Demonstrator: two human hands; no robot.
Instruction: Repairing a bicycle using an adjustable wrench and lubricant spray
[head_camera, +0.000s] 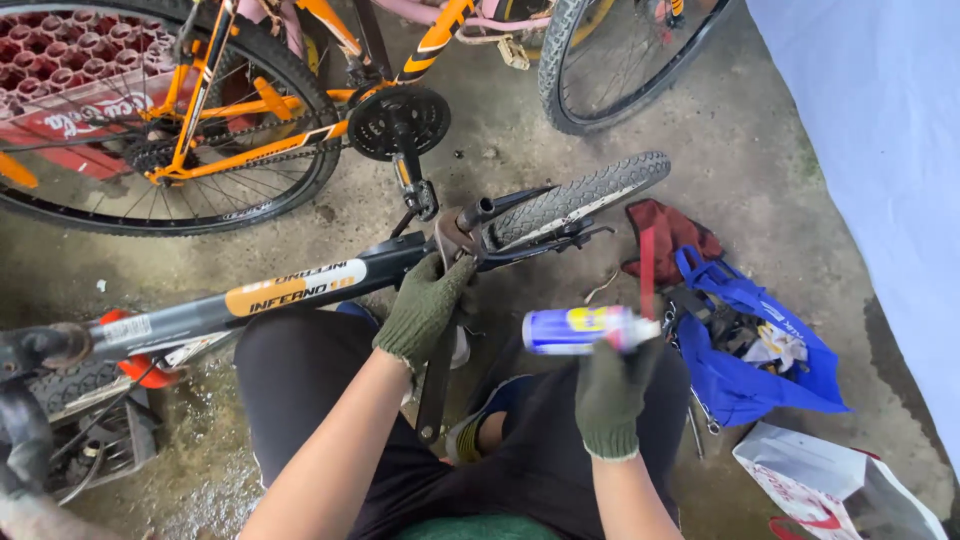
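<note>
Your right hand (610, 395) is gripping 1 blue-and-yellow spray can (578, 329) with a red straw standing up. An orange label panel (292, 291) is running along the black bike frame (your left hand (424, 307) is holding just beside it). A blue bag (745, 375) and a white bag (835, 485) are lying at your right.

Materials and finishes at the bicycle repair

Knitted green cloth gloves are worn on the left hand (425, 308) and right hand (610, 395); a glossy metal spray can (580, 329) is held, a matt painted metal bicycle frame (300, 290) gripped; the blue bag (745, 385) looks of smooth woven plastic, the concrete floor (740, 150) rough.
</note>
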